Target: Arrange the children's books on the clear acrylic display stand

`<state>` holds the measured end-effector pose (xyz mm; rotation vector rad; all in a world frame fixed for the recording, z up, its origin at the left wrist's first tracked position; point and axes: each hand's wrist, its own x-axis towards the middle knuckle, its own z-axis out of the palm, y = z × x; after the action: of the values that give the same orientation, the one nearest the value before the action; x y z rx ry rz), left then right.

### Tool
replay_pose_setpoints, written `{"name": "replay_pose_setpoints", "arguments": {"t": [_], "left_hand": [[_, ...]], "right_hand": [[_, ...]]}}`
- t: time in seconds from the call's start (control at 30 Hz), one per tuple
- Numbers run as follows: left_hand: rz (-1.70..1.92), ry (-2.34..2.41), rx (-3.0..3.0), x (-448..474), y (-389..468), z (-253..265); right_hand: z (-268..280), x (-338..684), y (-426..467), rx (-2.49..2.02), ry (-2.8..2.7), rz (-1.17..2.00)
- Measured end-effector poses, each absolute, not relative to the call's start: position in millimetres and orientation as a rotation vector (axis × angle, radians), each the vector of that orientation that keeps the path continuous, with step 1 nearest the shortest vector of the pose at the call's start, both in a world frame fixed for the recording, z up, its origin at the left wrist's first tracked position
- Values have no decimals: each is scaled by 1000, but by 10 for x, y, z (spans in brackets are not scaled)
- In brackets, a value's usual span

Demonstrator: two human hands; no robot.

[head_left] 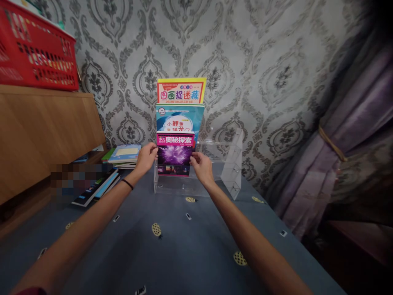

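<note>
A small book with a magenta and purple cover (pixel 174 155) stands at the front left of a clear acrylic book rack (pixel 211 170). My left hand (pixel 147 157) pinches its left edge, and my right hand (pixel 201 164) grips the right edge between thumb and fingers. Behind it a blue book with a fish-pond style cover (pixel 181 116) rises higher in the rack. Tallest at the back is a yellow-edged picture book (pixel 181 91). The right part of the rack's tiers shows no books.
Two groups of books lie at the left: a stack with a light blue top book (pixel 125 153) and a dark-covered pile (pixel 95 188). A red basket (pixel 39 49) sits on a wooden cabinet (pixel 52 135). A tied purple curtain (pixel 334 155) hangs right of the blue patterned tablecloth (pixel 172 262).
</note>
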<state>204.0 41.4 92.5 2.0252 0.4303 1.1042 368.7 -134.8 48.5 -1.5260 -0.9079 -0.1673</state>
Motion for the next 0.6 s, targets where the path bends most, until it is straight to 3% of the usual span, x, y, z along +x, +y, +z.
{"name": "replay_pose_setpoints", "arguments": {"t": [0.6], "left_hand": [[1134, 428, 2028, 2038, 451, 919]], "right_hand": [[523, 3702, -1282, -1456, -915, -84]]}}
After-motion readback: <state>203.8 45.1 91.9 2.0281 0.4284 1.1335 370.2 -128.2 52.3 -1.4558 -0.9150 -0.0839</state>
